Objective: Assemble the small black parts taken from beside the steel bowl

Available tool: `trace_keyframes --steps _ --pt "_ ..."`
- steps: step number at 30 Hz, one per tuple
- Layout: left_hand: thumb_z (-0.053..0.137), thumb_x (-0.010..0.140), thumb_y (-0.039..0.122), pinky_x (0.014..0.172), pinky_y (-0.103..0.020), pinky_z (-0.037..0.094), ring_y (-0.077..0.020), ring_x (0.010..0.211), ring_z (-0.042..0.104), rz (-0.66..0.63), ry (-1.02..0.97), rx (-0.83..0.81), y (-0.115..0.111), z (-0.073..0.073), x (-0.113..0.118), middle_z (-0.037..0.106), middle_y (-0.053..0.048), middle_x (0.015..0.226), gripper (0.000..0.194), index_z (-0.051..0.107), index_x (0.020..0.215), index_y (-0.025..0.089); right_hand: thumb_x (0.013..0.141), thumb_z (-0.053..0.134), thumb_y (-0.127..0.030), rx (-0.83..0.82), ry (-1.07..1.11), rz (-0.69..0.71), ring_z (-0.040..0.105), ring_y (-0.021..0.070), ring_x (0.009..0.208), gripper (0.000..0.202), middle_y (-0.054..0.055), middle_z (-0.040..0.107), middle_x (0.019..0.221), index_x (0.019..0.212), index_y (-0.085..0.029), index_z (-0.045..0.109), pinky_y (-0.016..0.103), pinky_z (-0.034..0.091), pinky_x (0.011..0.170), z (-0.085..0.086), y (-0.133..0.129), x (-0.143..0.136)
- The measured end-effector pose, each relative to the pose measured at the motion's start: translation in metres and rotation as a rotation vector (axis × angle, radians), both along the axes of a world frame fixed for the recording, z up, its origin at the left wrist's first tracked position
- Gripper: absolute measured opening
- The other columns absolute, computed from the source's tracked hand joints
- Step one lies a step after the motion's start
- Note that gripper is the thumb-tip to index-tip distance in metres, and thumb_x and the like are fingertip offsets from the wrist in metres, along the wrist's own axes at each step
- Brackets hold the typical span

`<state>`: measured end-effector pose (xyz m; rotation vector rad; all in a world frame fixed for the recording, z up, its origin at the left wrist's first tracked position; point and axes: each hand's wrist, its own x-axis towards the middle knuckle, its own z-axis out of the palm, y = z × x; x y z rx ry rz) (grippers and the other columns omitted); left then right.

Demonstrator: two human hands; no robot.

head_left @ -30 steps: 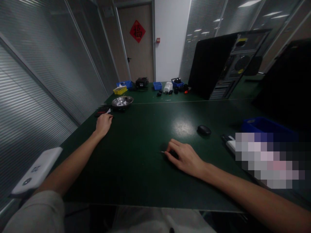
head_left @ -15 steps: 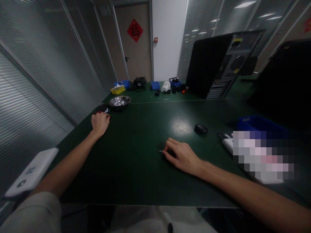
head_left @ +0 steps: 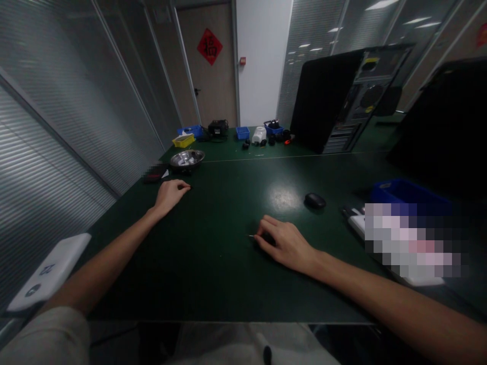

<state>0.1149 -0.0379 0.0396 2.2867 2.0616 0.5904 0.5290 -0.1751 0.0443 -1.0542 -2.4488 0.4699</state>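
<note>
Hands at work over a dark green table (head_left: 228,289), seen from the wearer's head. We judge the step in hand to be one of holding and placing small pieces. The left hand (head_left: 169,196) reaches forward, thumb and forefinger drawn together; at their tips we make out a small dark piece (head_left: 191,188), apparently pinched, though too small to identify. The right hand (head_left: 287,246) lies nearer us, its grip closed on a slender rod (head_left: 251,235) whose pale end projects leftward from the fingertips. We cannot tell whether the rod touches the surface. The two pieces are well apart.

Beyond the left hand we note a metal bowl (head_left: 200,158) with pale contents and, to its left, a dark case (head_left: 155,175). A black mouse (head_left: 315,201) lies beyond and to the right of the right hand; a blue bin (head_left: 385,185) stands farther right.

In our judgement, the next move calls for a steady pinch on the left, since so small a piece could slip or be lost against the dark surface. On the right it calls for control of the rod's angle: with only a short end exposed, the rod could roll between the fingertips, and its end should be kept in view.
</note>
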Motion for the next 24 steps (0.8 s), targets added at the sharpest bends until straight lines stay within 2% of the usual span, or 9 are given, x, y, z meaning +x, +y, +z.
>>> trace_keyframes --steps 5,8,10,12,15,17,20,24 --pt "0.067 0.096 0.032 0.088 -0.032 0.055 -0.0195 0.103 0.068 -0.594 -0.33 -0.166 -0.059 0.001 0.104 0.074 -0.004 0.114 0.017 0.077 0.106 0.023 0.103 0.056 -0.028 0.001 0.019 -0.046 0.056 0.0133 0.072 0.009 0.002 0.06 0.098 0.099 -0.021 0.06 0.027 0.039 0.063 -0.001 0.0 -0.001" --pt "0.069 0.096 0.028 0.089 -0.031 0.052 -0.0187 0.101 0.067 -0.791 -0.406 -0.193 -0.089 0.0 0.146 0.074 -0.005 0.108 0.013 0.076 0.102 0.02 0.101 0.057 -0.027 -0.004 0.023 -0.085 0.055 0.0132 0.071 0.008 0.002 0.06 0.096 0.098 -0.021 0.06 0.027 0.039 0.063 -0.001 0.001 -0.001" --pt "0.07 0.095 0.029 0.086 -0.03 0.051 -0.0187 0.1 0.066 -0.796 -0.417 -0.209 -0.098 0.0 0.156 0.073 -0.005 0.107 0.013 0.076 0.101 0.019 0.1 0.058 -0.026 -0.005 0.02 -0.106 0.055 0.0134 0.071 0.007 0.001 0.06 0.095 0.096 -0.021 0.06 0.027 0.039 0.063 -0.001 0.001 -0.001" --pt "0.073 0.093 0.032 0.077 -0.028 0.049 -0.0174 0.091 0.064 -0.733 -0.428 -0.235 -0.1 0.0 0.157 0.072 -0.005 0.103 0.018 0.075 0.104 0.018 0.099 0.058 -0.026 -0.01 0.016 -0.117 0.056 0.0135 0.071 0.006 0.001 0.06 0.094 0.096 -0.021 0.06 0.027 0.039 0.063 -0.002 0.002 -0.001" --pt "0.073 0.092 0.033 0.068 -0.026 0.047 -0.0146 0.079 0.06 -0.684 -0.471 -0.301 -0.098 0.001 0.153 0.07 -0.005 0.101 0.03 0.072 0.118 0.018 0.099 0.058 -0.026 -0.015 0.003 -0.121 0.055 0.0134 0.069 0.007 0.001 0.061 0.094 0.095 -0.021 0.06 0.027 0.038 0.061 -0.003 0.002 -0.001" --pt "0.071 0.094 0.032 0.07 -0.026 0.048 -0.0146 0.08 0.061 -0.722 -0.495 -0.329 -0.098 0.002 0.153 0.07 -0.006 0.105 0.031 0.072 0.122 0.018 0.099 0.058 -0.027 -0.014 -0.007 -0.125 0.056 0.0137 0.07 0.007 0.001 0.061 0.093 0.095 -0.021 0.06 0.027 0.038 0.061 -0.003 0.003 -0.001" --pt "0.069 0.096 0.03 0.074 -0.026 0.049 -0.0153 0.085 0.062 -0.773 -0.504 -0.335 -0.102 0.004 0.155 0.069 -0.007 0.107 0.025 0.075 0.116 0.018 0.099 0.059 -0.027 -0.011 -0.014 -0.117 0.057 0.0142 0.071 0.007 0.001 0.061 0.094 0.095 -0.021 0.06 0.027 0.038 0.062 -0.003 0.003 -0.001" --pt "0.07 0.096 0.03 0.075 -0.026 0.048 -0.0152 0.085 0.062 -0.759 -0.517 -0.325 -0.106 0.003 0.157 0.069 -0.006 0.103 0.022 0.076 0.113 0.018 0.099 0.059 -0.027 -0.001 -0.014 -0.106 0.055 0.0134 0.069 0.007 0.001 0.06 0.094 0.095 -0.021 0.06 0.027 0.035 0.06 -0.005 0.003 -0.001"
